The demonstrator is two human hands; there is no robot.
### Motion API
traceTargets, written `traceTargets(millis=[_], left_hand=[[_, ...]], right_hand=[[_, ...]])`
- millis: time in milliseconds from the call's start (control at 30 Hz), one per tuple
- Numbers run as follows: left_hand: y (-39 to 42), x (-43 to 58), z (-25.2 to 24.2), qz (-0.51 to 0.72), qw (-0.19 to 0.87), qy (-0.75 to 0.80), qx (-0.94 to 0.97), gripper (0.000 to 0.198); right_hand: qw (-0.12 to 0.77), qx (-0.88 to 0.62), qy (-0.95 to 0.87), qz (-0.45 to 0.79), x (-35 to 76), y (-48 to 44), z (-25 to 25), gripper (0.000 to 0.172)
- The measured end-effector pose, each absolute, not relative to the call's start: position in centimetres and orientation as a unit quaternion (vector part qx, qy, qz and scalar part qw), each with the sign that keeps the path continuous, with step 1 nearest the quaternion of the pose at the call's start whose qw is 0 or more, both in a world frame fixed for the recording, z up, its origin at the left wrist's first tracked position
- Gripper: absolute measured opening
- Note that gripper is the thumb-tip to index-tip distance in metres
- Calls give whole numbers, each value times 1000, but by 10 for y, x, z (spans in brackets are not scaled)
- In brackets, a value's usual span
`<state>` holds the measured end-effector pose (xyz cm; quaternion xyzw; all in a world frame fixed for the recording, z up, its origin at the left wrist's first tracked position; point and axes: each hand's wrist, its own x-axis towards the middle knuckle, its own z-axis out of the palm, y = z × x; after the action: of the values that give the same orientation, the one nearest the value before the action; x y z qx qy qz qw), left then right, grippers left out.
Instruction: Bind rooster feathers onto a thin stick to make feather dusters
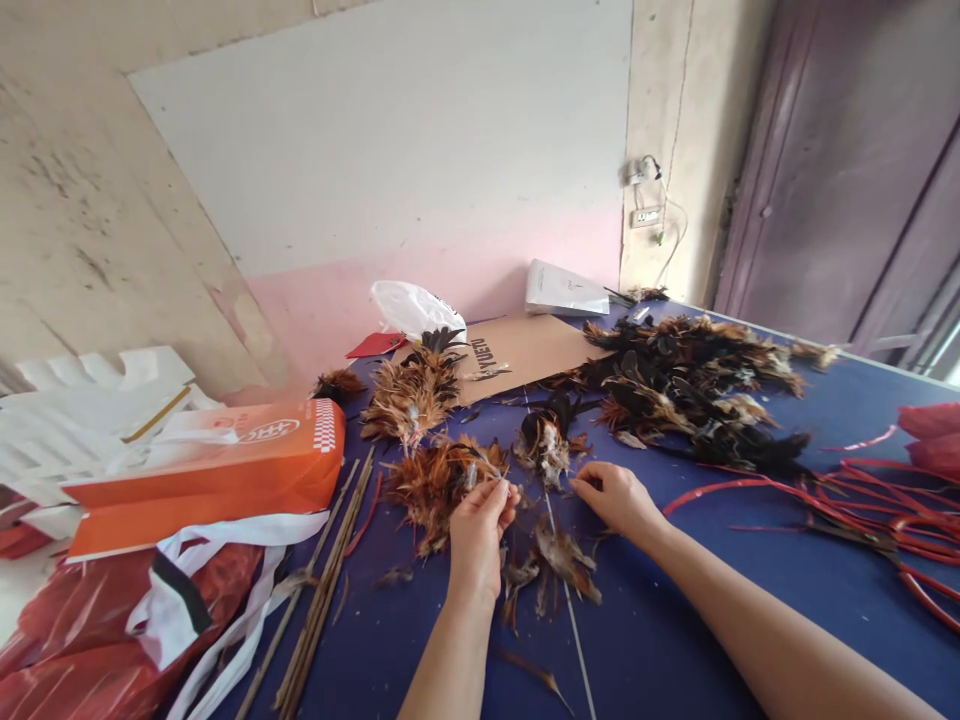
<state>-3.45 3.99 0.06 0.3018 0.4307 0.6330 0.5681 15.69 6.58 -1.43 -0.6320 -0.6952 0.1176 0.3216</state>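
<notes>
My left hand (484, 520) is closed in a pinch at the front middle of the blue table, on the quill ends of brown feathers (435, 495) that fan out to the left. To its right, my right hand (619, 500) also has its fingers pinched together. Whether anything sits between those fingertips is too small to tell. Just beyond the hands lies a dark tuft of feathers (550, 445) with a pale, fluffy base. Loose grey-brown feathers (562, 560) are scattered between my wrists. A larger brown feather bundle (412, 400) lies farther back.
A big heap of black and brown feathers (690, 380) covers the back right. Red strips (847, 490) and scissors (855, 532) lie at right. Thin sticks (322, 600), an orange bag (225, 460) and red plastic (90, 620) are at left. Cardboard (536, 350) lies behind.
</notes>
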Motion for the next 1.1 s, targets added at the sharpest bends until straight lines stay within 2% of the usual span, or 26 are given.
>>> traceTargets(millis=[333,800,1100], left_hand=[[41,-35,3,633,517,459,348,32],[38,-20,-7,577,413,487,509,30],[40,-19,-13,555,365,489,565,25]], right_hand=[[301,-636,-703,101,157,66,-16,20],[229,-639,-733,43,151,54,-7,20],[217,-639,-738,34,152,54,-10,22]])
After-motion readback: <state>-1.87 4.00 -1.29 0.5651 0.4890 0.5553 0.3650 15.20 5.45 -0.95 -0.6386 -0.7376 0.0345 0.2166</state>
